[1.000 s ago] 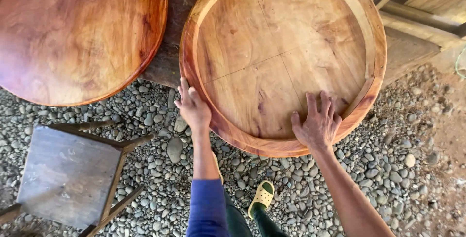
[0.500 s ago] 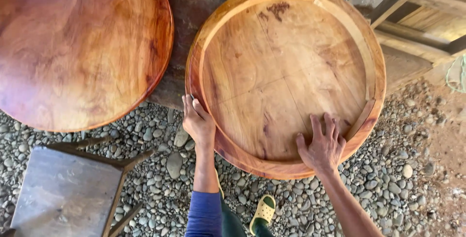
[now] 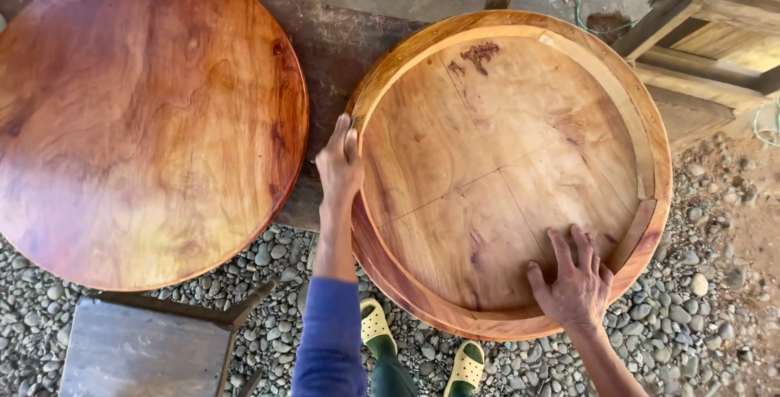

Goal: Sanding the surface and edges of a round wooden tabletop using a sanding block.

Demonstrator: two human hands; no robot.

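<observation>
Wooden, round, rimmed top (image 3: 504, 169) was held: left hand (image 3: 340, 165) curled higher on its edge, right hand (image 3: 575, 279) flat, spread inside.

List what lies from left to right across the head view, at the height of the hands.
Polished round tabletop → left hand gripping the rim → rimmed round wooden top → right hand flat inside it → gravel.
</observation>
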